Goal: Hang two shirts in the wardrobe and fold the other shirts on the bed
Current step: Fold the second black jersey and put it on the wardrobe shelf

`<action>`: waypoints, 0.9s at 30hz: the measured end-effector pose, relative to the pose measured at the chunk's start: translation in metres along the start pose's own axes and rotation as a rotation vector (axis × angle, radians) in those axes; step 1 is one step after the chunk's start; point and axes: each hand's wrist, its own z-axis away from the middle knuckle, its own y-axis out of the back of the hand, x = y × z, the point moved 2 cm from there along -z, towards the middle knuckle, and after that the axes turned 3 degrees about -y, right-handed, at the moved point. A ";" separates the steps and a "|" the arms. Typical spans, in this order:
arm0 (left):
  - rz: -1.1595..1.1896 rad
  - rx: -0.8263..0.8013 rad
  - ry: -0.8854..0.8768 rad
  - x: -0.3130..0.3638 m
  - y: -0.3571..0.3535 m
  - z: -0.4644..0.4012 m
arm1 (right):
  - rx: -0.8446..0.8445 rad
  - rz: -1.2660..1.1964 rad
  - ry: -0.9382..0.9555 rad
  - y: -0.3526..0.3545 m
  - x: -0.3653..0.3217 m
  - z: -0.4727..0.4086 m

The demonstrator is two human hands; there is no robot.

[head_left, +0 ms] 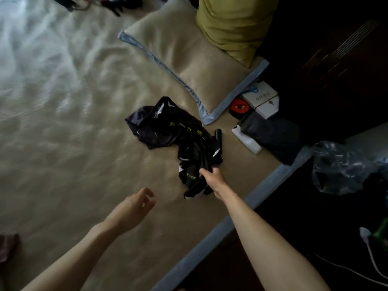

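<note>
One crumpled black shirt (178, 139), printed with white and yellow-green marks, lies on the woven bed mat (84, 143) near the bed's right edge; the right hand (212, 177) has its fingers curled into the near end of the cloth, grasping a bunch of it, which looks like the start of lifting it clear to shake out; the left hand (136, 204) hovers just above the mat beside it, fingers loosely curled and holding nothing, seemingly ready to take a second corner. The shirt is bunched and twisted rather than spread, so it probably needs opening before any fold; whether it is one garment or two tangled together I cannot tell.

For room: the widest bare stretch of mat lies to the left and ahead of the hands, well apart from clutter, and seems the natural place to lay the shirt flat; the blue-bordered pillow (189, 66) sits just beyond the shirt's far end, with a green cushion (233, 26) leaning behind it; the mat's blue edge band (231, 225) runs diagonally just right of the grasping hand, so a pull toward the right would likely carry cloth off the bed. Along that edge lie a small black cylinder (218, 135) touching the shirt, a white box (262, 101), a dark folded cloth (273, 135) and a crinkled plastic bag (340, 166); more dark items (109, 3) sit at the far top, too blurred to name.
</note>
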 end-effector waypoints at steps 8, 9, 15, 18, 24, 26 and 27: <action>0.317 0.276 -0.217 0.075 0.146 0.061 | -0.374 0.350 0.427 0.014 -0.170 0.196; 0.396 0.269 -0.285 0.091 0.167 0.075 | -0.399 0.416 0.461 0.018 -0.193 0.229; 0.589 0.057 -0.575 0.177 0.270 0.181 | -0.476 0.660 0.623 0.018 -0.291 0.416; 0.874 -0.259 -0.642 0.198 0.289 0.225 | -0.510 0.543 0.590 0.014 -0.313 0.477; 1.037 -0.408 -0.637 0.204 0.323 0.287 | -0.404 0.806 0.766 0.001 -0.340 0.547; 0.908 -0.332 -0.635 0.201 0.333 0.303 | -0.392 0.874 0.795 -0.003 -0.346 0.567; 0.856 -0.277 -0.645 0.201 0.338 0.313 | -0.385 0.917 0.826 -0.005 -0.349 0.574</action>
